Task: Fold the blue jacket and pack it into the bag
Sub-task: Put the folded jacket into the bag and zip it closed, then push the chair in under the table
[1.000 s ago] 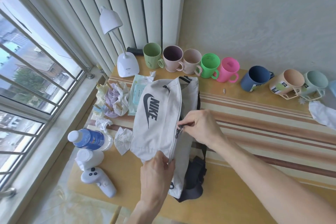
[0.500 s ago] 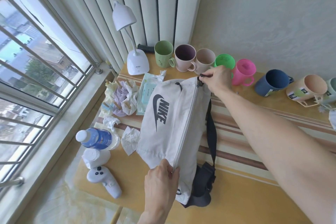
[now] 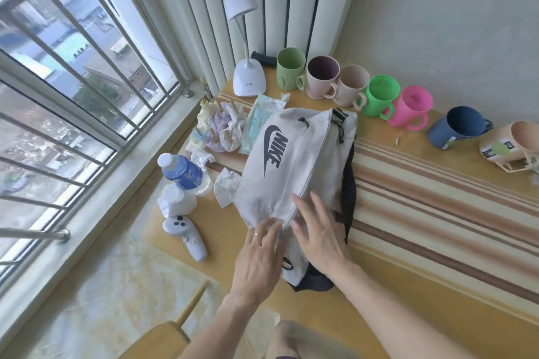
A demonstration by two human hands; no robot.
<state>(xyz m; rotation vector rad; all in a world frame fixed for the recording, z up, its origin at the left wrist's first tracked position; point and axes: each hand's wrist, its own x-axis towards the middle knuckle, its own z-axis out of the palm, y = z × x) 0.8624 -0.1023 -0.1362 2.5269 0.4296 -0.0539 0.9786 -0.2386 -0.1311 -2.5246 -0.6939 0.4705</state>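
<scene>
Bag [image 3: 294, 166] reads "NIKE" w/ swoosh in dark print; it lies zipped on the counter [image 3: 423, 213], centre frame. Left hand [image 3: 258, 256] and right hand [image 3: 318, 233] rest flat on the bag's near end at 6 o'clock, grip apart on both, fingers spread, clamped on nothing. Half a sec ago the right hand was at the bag's far end, 12 o'clock. Blue jacket isn't visible.

Home windowside table [image 3: 437, 213], mugs [image 3: 382, 95]
</scene>
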